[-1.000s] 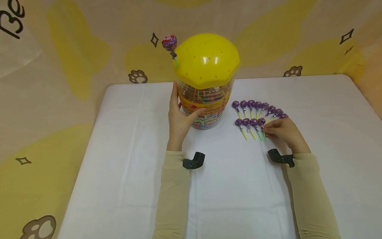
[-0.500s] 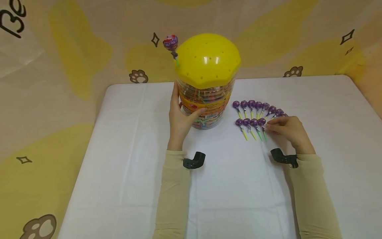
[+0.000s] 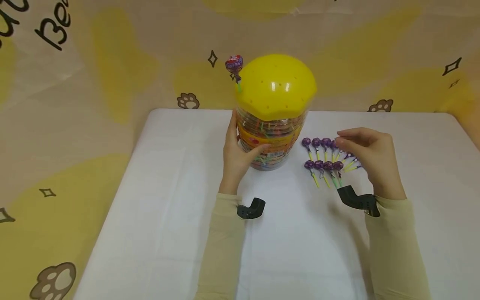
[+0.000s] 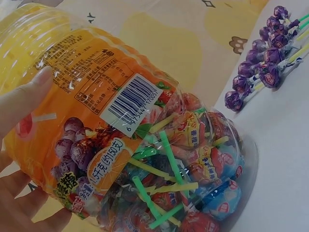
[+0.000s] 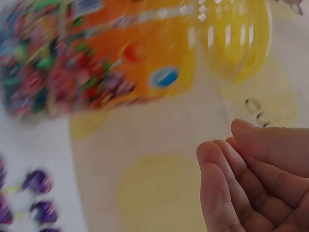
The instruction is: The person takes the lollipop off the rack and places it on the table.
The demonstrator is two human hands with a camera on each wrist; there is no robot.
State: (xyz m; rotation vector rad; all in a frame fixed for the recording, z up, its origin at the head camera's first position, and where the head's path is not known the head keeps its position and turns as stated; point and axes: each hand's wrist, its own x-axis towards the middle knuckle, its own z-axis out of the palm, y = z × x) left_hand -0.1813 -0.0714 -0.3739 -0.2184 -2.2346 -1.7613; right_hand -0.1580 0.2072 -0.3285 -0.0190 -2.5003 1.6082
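My left hand (image 3: 237,164) holds a clear plastic candy jar (image 3: 286,139) from its left side, thumb across the orange label. Lollipops in bright wrappers fill the jar (image 4: 178,169) in the left wrist view. A domed yellow lid (image 3: 277,89) with small holes tops it. One purple-wrapped lollipop (image 3: 234,64) stands by its stick at the lid's left edge. My right hand (image 3: 378,160), fingers loosely bent and holding nothing, hovers over the right end of two rows of purple lollipops. The front row (image 3: 328,166) shows; the hand partly hides the curved back row (image 3: 316,142).
A white cloth covers the table (image 3: 180,208). Behind it hangs a beige and yellow patterned backdrop (image 3: 150,62). Black mounts sit on the left wrist (image 3: 252,209) and the right wrist (image 3: 358,201).
My right hand has left the last lollipop of the front row and risen toward the back row. The left hand keeps its hold on the jar. The head view has shifted slightly.
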